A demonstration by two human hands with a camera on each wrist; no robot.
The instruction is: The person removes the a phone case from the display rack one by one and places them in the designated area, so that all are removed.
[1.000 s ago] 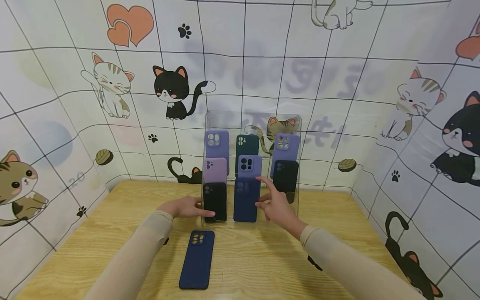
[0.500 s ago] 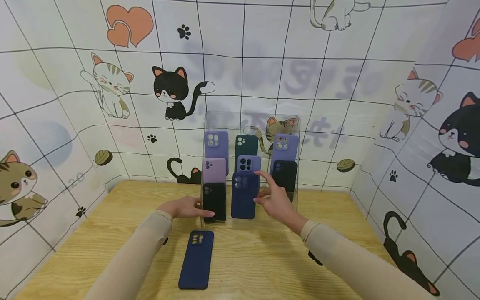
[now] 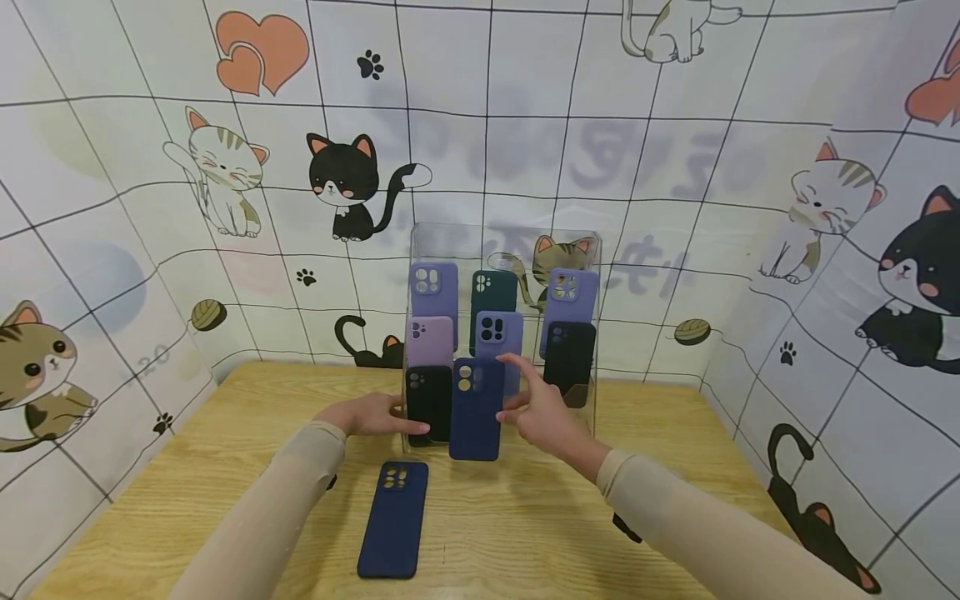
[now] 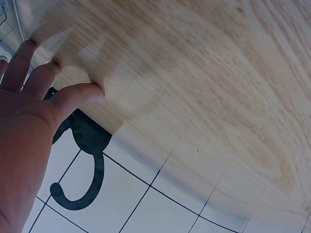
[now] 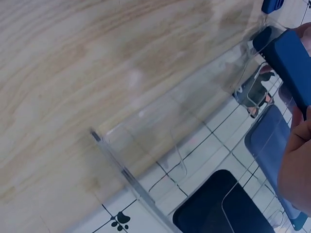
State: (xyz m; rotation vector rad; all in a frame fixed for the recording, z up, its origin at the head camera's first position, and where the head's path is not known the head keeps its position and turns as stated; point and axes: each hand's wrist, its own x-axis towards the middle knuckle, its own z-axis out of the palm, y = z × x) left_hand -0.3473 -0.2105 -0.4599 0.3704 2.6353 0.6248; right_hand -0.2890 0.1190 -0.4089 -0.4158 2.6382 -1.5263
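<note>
My right hand [image 3: 551, 417] pinches a navy phone case [image 3: 477, 417] by its right edge, thumb low and index finger at the top corner. The case is upright, camera cutouts at the top, in front of the clear display stand [image 3: 504, 227]. In the right wrist view the same navy case [image 5: 294, 65] shows at the upper right. My left hand [image 3: 367, 414] grips the stand's lower left side, thumb across the front by a black phone case [image 3: 430, 404]; the fingers are partly hidden there. A purple phone case [image 3: 498, 333] stands behind the held one.
Another navy phone case [image 3: 393, 525] lies flat on the wooden table [image 3: 525, 533] in front of the stand. Further cases fill the stand: lilac [image 3: 431, 340], dark green [image 3: 494, 292], black [image 3: 570, 358] and two purple ones. A cat-print cloth [image 3: 487, 150] hangs behind.
The right hand has lifted the navy case slightly, then brought it forward and left out of the stand's front middle slot. The left hand has stayed on the stand.
</note>
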